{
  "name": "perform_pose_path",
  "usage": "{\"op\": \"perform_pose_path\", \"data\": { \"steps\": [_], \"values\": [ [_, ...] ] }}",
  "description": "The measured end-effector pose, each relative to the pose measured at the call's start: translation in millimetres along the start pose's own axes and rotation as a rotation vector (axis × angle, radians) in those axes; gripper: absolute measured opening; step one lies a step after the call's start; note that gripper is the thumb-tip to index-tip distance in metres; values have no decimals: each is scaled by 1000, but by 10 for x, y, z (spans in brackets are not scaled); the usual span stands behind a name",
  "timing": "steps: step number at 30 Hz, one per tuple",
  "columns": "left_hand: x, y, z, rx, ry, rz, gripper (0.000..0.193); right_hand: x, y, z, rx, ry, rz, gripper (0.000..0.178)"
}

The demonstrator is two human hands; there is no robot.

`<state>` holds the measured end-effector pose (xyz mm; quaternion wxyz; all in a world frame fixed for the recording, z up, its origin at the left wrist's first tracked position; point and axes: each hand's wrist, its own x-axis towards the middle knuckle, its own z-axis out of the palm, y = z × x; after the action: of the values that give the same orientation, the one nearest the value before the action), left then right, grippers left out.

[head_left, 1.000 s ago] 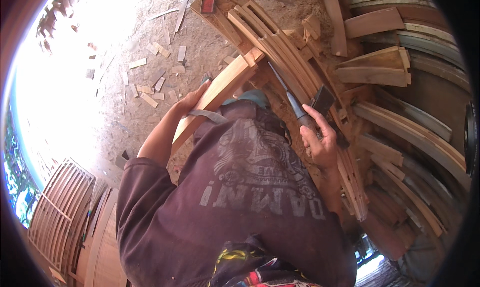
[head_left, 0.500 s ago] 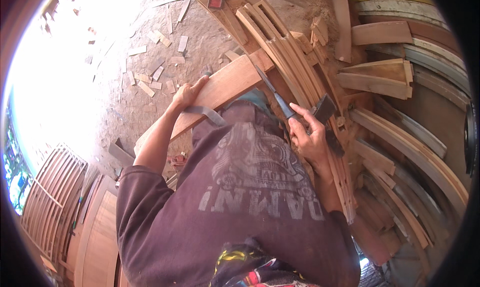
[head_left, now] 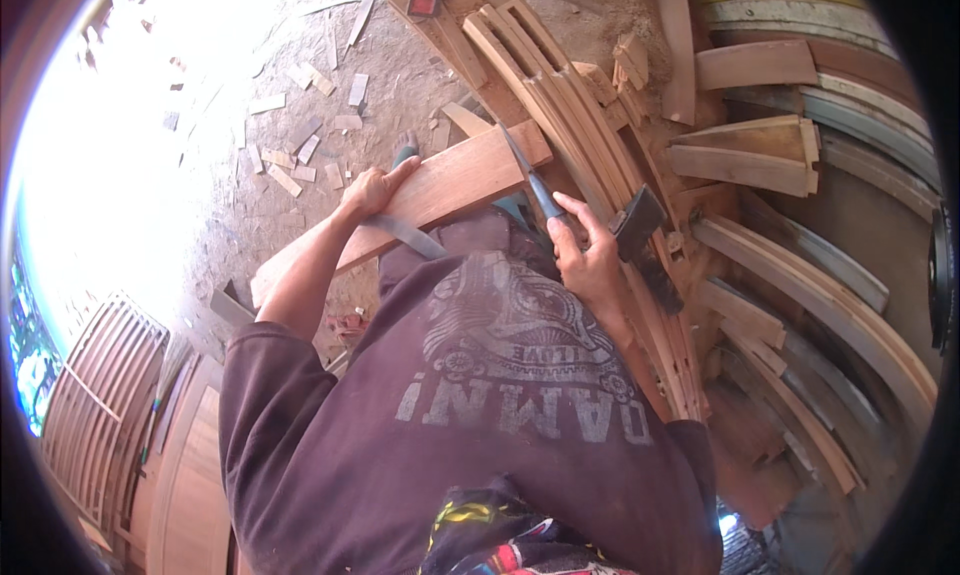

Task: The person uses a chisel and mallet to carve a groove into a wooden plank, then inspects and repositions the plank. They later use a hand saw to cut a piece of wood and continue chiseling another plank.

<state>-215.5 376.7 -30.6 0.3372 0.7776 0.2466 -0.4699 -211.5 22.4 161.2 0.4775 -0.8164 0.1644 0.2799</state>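
- Toward the left part of the wooden board, the left hand grips the wood, thumb over the top; its other fingers are mostly hidden.
- Under that hand, a flat grey metal strip crosses the board's near edge and reaches the dark shirt.
- The board itself slants in front of the person's body.
- Right of the board, the right hand is closed around the handle end of a chisel, index finger stretched out along it.
- Over the board's right end lies the chisel's narrow blade; I can't tell whether its tip touches the wood.
- Just beyond that end runs a stack of slotted wooden rails.
- Farther right of the board, a dark, blocky tool sits by the rails.
- Past the board's far side, offcuts litter the floor.
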Motion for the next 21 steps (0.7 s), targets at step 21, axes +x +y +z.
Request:
{"op": "perform_pose_path", "data": {
  "steps": [21],
  "values": [
    [99,-28,-27,28,-22,48,117,-503,69,-137,-669,173,-367,40]
  ]
}}
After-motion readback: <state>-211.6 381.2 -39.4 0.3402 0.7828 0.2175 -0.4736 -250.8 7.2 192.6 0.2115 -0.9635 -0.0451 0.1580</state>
